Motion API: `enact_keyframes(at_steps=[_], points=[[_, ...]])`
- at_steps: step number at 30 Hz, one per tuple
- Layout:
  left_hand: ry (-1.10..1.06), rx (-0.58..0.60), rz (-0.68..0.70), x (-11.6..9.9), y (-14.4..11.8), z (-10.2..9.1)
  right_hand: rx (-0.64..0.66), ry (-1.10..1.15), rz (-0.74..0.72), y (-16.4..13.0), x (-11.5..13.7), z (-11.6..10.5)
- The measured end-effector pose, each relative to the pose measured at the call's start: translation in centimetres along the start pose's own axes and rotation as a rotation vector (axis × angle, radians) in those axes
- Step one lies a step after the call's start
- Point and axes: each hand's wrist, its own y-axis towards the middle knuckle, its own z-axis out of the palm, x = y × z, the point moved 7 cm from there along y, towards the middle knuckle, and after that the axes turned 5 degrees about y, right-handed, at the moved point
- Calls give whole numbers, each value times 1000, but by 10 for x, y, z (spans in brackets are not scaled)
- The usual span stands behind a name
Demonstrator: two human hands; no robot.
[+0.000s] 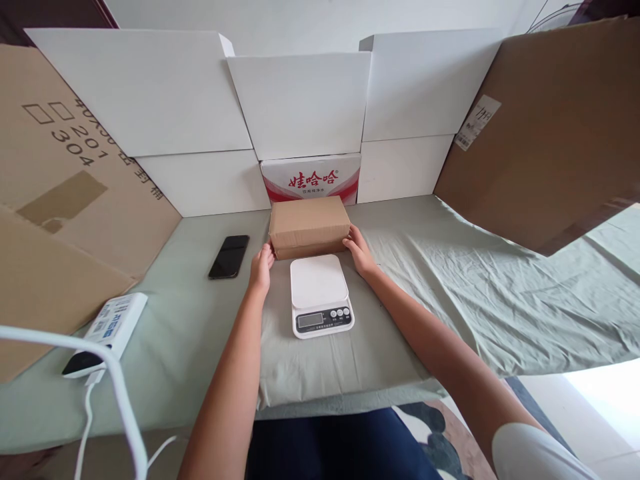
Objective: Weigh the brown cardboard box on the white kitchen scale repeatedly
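Note:
Between my two hands is a closed brown cardboard box (310, 230), resting on the cloth behind the scale. My left hand (261, 268) presses against its left end, fingers partly hidden by the box. At the right end, my right hand (361, 251) grips the corner with the thumb on the front face. Directly in front of the box lies a white kitchen scale (319, 283) with its platform bare. The dark display and several round buttons face me. Neither hand touches the scale.
A black smartphone (229, 257) lies left of my left hand. Farther left is a white power strip (113, 330) with a cable. White boxes (300, 100) and a printed carton (310, 179) wall off the back; large cardboard (550, 133) stands at right. Green cloth (425, 267) covers the table.

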Motion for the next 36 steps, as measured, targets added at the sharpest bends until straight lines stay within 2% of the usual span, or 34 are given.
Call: enact_keyframes(at_steps=[5,9,13,18,21,36], points=[[26,4,59,-10,-4,3,36,-13,-35,-1,2,4],[32,-4,202,-35,-21,4,-2,-69,-202,-15,23,5],[50,-27,307,-50,-64,-6,-19,-111,-321,-51,44,2],[67,1,301,-38,-132,-28,15,-173,-260,-105,52,-10],[73,28,275,-31,-151,-34,24,-178,-251,-122,56,-12],[25,62,256,-34,-146,-27,30,-219,-239,-125,61,-6]])
